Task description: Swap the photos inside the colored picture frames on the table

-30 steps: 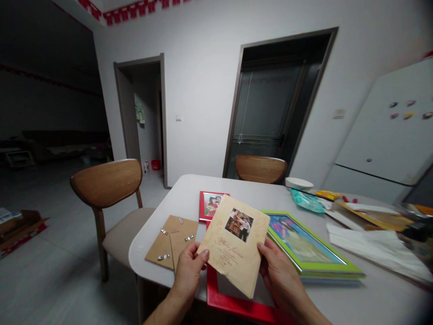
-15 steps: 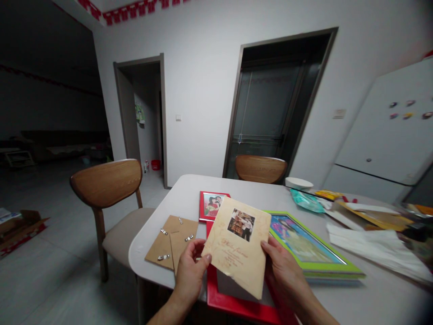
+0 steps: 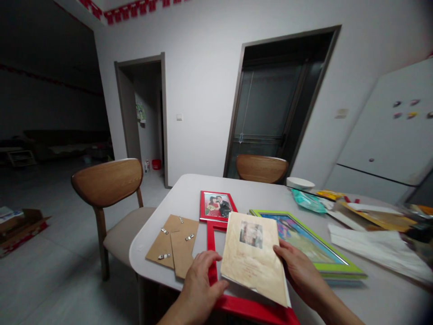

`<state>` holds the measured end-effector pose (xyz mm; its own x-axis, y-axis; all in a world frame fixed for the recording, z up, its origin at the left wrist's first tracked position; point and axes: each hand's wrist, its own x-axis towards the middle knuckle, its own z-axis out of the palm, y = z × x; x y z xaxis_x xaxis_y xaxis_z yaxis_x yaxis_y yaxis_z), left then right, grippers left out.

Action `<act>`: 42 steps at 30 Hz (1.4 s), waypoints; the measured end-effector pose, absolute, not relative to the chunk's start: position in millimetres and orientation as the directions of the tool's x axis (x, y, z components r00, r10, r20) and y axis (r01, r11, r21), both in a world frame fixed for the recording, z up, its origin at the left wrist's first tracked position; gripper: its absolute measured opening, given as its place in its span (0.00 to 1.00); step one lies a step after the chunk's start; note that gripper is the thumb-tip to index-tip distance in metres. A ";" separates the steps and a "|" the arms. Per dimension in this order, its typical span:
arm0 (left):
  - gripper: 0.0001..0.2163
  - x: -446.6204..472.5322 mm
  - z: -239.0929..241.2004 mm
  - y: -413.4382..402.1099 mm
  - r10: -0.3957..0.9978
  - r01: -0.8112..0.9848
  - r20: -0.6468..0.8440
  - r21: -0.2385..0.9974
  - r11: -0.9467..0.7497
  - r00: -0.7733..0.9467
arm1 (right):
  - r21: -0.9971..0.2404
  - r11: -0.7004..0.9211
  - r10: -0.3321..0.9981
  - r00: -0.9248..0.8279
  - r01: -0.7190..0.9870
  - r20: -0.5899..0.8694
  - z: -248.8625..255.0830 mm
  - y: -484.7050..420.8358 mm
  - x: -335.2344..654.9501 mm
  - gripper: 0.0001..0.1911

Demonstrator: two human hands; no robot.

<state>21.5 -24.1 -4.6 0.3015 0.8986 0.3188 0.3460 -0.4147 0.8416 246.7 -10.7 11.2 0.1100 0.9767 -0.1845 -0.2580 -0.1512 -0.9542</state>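
Note:
A cream paper insert (image 3: 252, 257), printed with a small photo and faded script, lies tilted over an empty-looking red picture frame (image 3: 211, 243). My right hand (image 3: 301, 271) grips the sheet by its right edge, thumb on top. Close to the sheet's left edge, over the red frame's side, is my left hand (image 3: 203, 282), thumb and fingers apart; whether it touches the frame I cannot tell. Two brown backing boards (image 3: 167, 237) with metal clips lie left of it. Behind stands a smaller red-framed photo (image 3: 218, 206) of a couple, lying flat.
A green picture frame (image 3: 324, 243) with a colourful photo lies to the right on the white table (image 3: 189, 183). Beyond it are a white bowl (image 3: 300, 183), a teal packet (image 3: 308, 201) and white wrapping (image 3: 375, 248). A wooden chair (image 3: 108, 183) stands left.
The paper insert has moved right and down onto the red frame. My left hand has let go of its left edge; my right hand still holds it. More of the couple's photo shows.

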 end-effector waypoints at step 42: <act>0.25 20.4 -3.7 -27.6 0.842 0.482 0.164 0.757 -0.442 0.515 | -0.959 -0.254 0.967 -0.062 -0.125 -0.248 7.3 -5.0 235.4 0.18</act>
